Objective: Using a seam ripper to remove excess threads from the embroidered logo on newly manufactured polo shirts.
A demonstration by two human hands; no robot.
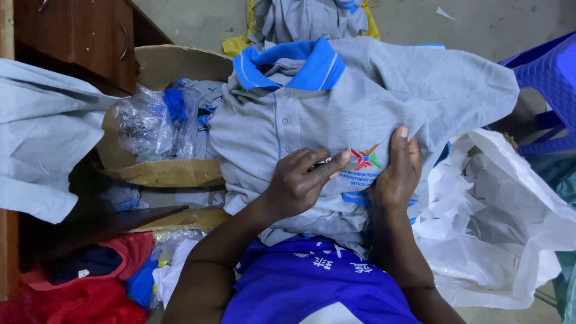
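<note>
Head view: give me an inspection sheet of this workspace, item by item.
Surface: grey polo shirt with blue collar lies spread across the person's lap.
Job's things: coloured emblem on the shirt's chest.
Clutter: cardboard box with bagged shirts; white plastic bags; red cloth.
Grips: left hand and right hand rest flat on the shirt beside the emblem, holding nothing.
Cables: nothing seen.
Surroundings: wooden cabinet, blue plastic chair, concrete floor.

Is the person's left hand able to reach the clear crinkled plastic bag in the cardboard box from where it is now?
Probably yes. The left hand rests on the grey polo shirt with the blue collar, and the clear plastic bag lies just beside that shirt, uncovered.
</note>
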